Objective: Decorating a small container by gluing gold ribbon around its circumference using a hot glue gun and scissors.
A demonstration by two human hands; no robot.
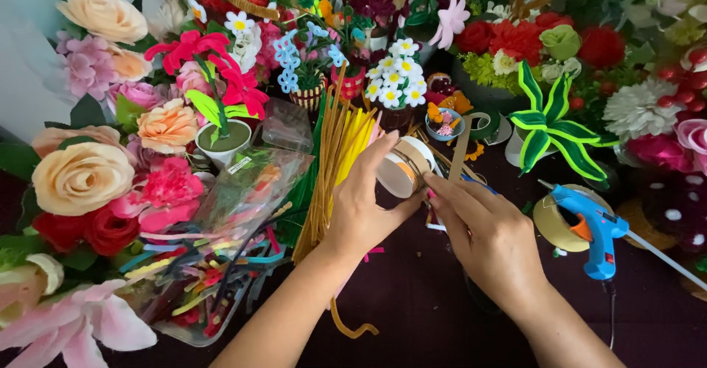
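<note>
My left hand (364,206) grips a small white roll wound with tan tape or ribbon (405,165) and holds it up above the dark table. My right hand (482,232) reaches toward the roll from the right, its fingertips close to the roll's lower edge; I cannot tell whether they pinch a loose end. A bundle of yellow and tan pipe cleaners (335,162) lies just left of my left hand.
A blue glue gun (595,228) rests on a roll of tan tape (556,224) at the right. Clear bags of coloured pipe cleaners (221,250) lie at the left. Artificial flowers and small pots crowd the back and left, among them a green striped plant (552,125).
</note>
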